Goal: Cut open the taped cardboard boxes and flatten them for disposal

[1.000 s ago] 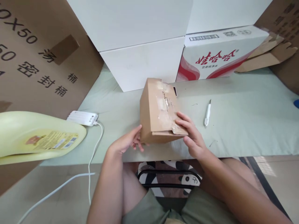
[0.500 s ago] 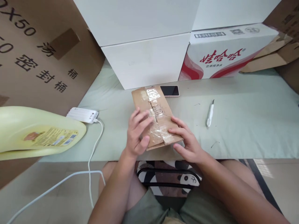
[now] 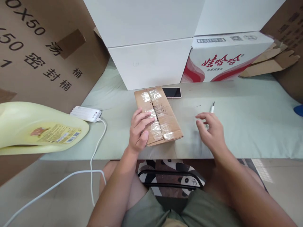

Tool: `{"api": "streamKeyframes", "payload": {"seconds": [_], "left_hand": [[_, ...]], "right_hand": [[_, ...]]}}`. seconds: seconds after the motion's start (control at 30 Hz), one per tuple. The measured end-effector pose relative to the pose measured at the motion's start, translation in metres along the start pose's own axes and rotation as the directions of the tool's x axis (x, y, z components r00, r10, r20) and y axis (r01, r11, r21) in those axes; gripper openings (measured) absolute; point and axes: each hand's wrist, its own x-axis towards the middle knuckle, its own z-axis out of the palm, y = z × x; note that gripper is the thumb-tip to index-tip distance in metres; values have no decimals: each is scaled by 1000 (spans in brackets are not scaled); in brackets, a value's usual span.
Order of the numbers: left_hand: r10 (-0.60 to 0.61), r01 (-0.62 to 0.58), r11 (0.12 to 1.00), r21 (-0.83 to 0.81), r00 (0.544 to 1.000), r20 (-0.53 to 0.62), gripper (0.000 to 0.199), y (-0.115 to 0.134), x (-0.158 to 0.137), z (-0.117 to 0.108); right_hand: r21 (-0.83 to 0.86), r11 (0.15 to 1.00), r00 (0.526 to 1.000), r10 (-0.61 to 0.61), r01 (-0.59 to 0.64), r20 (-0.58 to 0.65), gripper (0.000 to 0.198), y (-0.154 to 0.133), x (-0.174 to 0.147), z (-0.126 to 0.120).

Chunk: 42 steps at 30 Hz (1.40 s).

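Note:
A small brown cardboard box [image 3: 169,118] lies on the light green cloth before me, clear tape over its seam and ends. My left hand [image 3: 140,130] rests on the box's left side, fingers spread over the top and thumb apart from them. Off to the right, my right hand [image 3: 211,130] is empty, with its thumb and curved fingers apart. Just beyond it lies a white craft knife [image 3: 212,108], blade pointing away; the hand hides most of its handle. Whether the fingers touch the knife I cannot tell.
A phone [image 3: 172,92] lies behind the box, before stacked white cartons [image 3: 151,63] and a red-and-white carton [image 3: 217,63]. At left are a white power bank [image 3: 86,113] with a cable, a yellow jug [image 3: 42,129] and a large brown carton [image 3: 56,37]. Something blue [image 3: 298,110] shows at right.
My right hand has let go of the box and moved right to the craft knife. The box now lies flatter, with my left hand still on it. The view has shifted slightly.

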Motion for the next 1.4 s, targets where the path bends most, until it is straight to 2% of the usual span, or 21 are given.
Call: {"api": "streamKeyframes", "payload": {"seconds": [0.1,0.2,0.4,0.47,0.57,0.63,0.7,0.8,0.9,1.0,1.07,1.13,1.23,1.33,1.4], "left_hand": [[-8,8,1000,1,1000,-1,43,0,-1,0],[-31,31,999,8,999,11,46,1,0,2],[53,-53,999,-5,999,7,39,3,2,4],[73,-73,997,19,997,14,38,3,2,3],[86,-87,995,55,996,26,38,1,0,0],[85,-88,993,75,996,36,39,0,0,-1],[79,-82,993,88,996,45,39,0,0,-2],[69,-72,994,78,997,45,38,0,0,-1],[67,-70,995,69,997,41,38,2,1,1],[64,-67,995,76,997,37,39,3,1,4],[56,-58,996,64,998,27,38,4,1,5],[51,-52,997,49,999,17,37,6,0,7],[40,-40,996,75,999,1,38,12,-1,11],[30,-26,991,134,999,-27,40,20,-3,17],[27,-19,988,154,999,-45,41,24,-5,21]], "right_hand": [[-303,931,975,223,-205,24,41,35,4,-6],[-448,867,950,295,-220,104,47,55,5,-4],[-284,959,943,111,-19,312,20,41,6,12],[-319,945,942,172,-75,289,16,33,8,15],[-382,882,919,360,-277,163,18,25,15,13],[-278,867,882,458,-414,115,24,21,20,9],[-128,859,852,509,-495,125,33,16,23,5],[28,846,838,522,-533,159,39,6,24,3],[370,758,839,524,-537,144,38,-6,22,5],[632,629,865,482,-453,140,34,-20,23,7],[693,618,904,411,-373,119,37,-31,24,6],[717,639,945,316,-277,83,36,-44,24,2],[723,677,989,126,-141,75,24,-68,18,-13],[674,739,992,-87,4,90,30,-92,6,-27],[581,806,980,-186,110,72,23,-105,-2,-32]]}}
